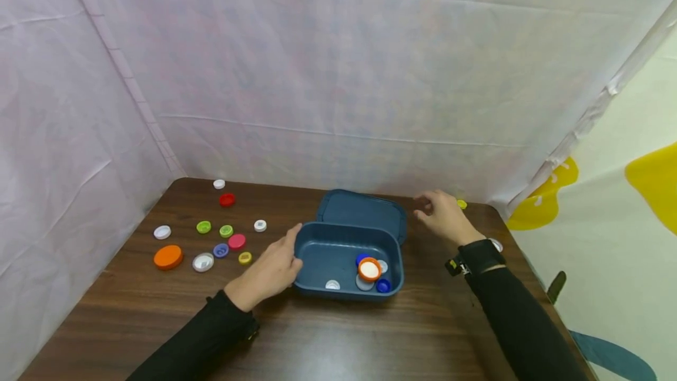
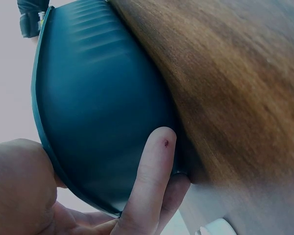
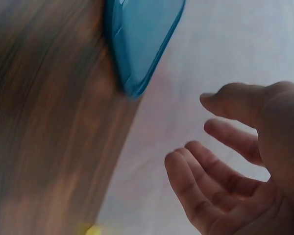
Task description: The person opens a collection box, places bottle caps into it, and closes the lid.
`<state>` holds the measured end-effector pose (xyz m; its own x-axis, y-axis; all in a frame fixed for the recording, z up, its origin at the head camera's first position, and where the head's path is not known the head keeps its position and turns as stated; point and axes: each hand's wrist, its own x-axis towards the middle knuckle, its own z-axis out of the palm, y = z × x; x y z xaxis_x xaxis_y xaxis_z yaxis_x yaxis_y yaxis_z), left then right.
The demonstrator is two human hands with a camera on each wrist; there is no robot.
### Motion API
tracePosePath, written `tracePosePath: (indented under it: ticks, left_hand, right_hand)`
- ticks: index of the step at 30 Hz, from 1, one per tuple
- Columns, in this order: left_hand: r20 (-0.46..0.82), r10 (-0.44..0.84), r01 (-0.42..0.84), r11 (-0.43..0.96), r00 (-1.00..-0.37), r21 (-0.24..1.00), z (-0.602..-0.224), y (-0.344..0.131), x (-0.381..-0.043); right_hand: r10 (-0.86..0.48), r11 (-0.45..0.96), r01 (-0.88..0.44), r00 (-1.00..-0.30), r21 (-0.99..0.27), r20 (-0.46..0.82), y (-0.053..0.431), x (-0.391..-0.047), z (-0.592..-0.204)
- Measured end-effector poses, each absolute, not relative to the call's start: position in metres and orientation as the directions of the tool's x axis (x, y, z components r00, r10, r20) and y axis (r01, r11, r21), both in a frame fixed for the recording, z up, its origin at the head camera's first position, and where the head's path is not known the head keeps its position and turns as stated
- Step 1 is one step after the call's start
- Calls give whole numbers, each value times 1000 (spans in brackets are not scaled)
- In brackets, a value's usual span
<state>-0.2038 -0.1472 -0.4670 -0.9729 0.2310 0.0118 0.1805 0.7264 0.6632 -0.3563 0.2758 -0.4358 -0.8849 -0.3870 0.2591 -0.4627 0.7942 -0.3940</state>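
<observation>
A dark blue plastic box stands uncovered on the table, several bottle caps lying mostly at its right end. Among them are an orange cap with a white inside and a blue cap. My left hand holds the box by its left end, with fingers against the outer wall in the left wrist view. The box's lid lies behind it. Right of the lid, my right hand hovers with loosely bent fingers and nothing between them. A yellow cap lies just beyond that hand.
Loose caps are scattered over the table's left side, including a large orange cap, a red cap and a pink cap. A pale cap sits near the right edge, partly behind my wrist. White cloth hangs behind the table.
</observation>
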Motion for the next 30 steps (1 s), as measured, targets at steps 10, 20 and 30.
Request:
tracePosePath:
  ticks: [10, 20, 30]
  left_hand:
    - [2, 219, 164, 726, -976, 668, -466, -147, -203]
    - [0, 208, 155, 727, -978, 669, -465, -146, -203]
    - [-15, 194, 138, 746, -981, 652, -467, -146, -204]
  right_hand:
    - [-213, 867, -303, -943, -397, 256, 332, -396, -459]
    - [-65, 902, -134, -982, -411, 177, 366, -418, -479]
    - [-136, 921, -146, -989, -360, 53, 376, -440, -490]
